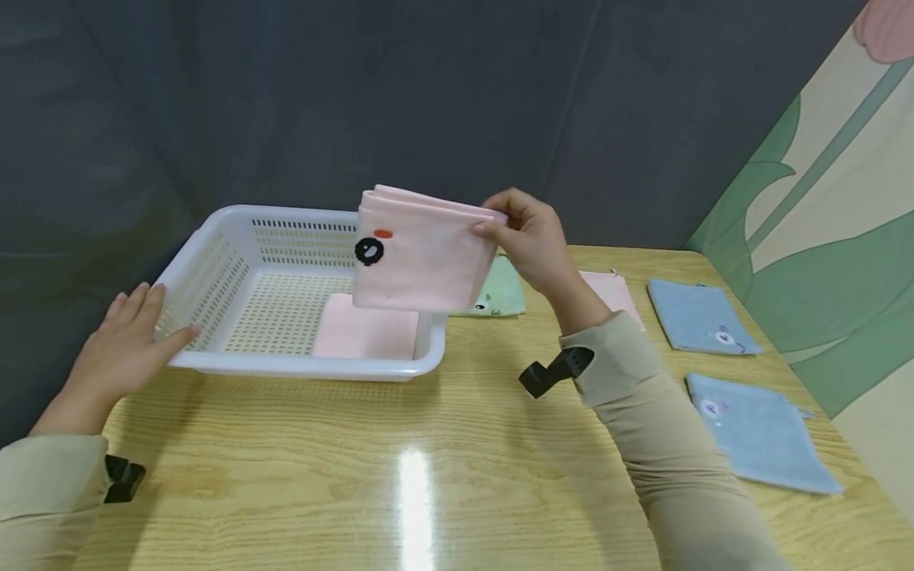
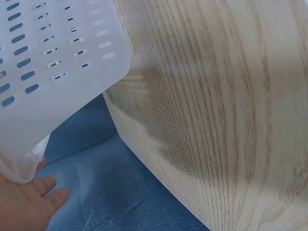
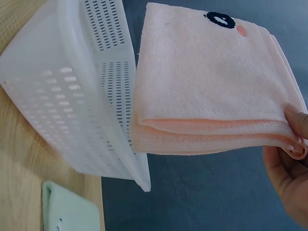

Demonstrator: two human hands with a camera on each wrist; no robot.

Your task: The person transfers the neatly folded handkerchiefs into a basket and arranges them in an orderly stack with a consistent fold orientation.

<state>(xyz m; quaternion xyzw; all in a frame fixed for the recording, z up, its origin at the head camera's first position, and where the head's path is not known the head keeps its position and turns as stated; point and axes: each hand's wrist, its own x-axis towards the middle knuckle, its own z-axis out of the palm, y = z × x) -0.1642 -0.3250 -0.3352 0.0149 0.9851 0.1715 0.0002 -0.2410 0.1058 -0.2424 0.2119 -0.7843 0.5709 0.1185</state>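
Observation:
In the head view my right hand [image 1: 534,242] pinches the upper right corner of a folded pink towel [image 1: 421,266], thumb in front. The towel hangs over the right end of a white plastic basket [image 1: 307,366] and bears a black ring patch and a small red-orange patch. Its folded layers show in the right wrist view, with the right hand [image 3: 288,190] at one corner. Another pink folded cloth [image 1: 350,329] lies inside the basket, partly hidden by the held towel. My left hand [image 1: 124,345] rests on the basket's left rim with extended fingers.
Right of the basket lies a green folded cloth [image 1: 505,289], partly covered by the held towel. A pink cloth [image 1: 614,293] and two blue cloths [image 1: 689,313] lie farther right on the wooden table [image 1: 343,460]. A dark curtain [image 1: 428,95] hangs behind the table.

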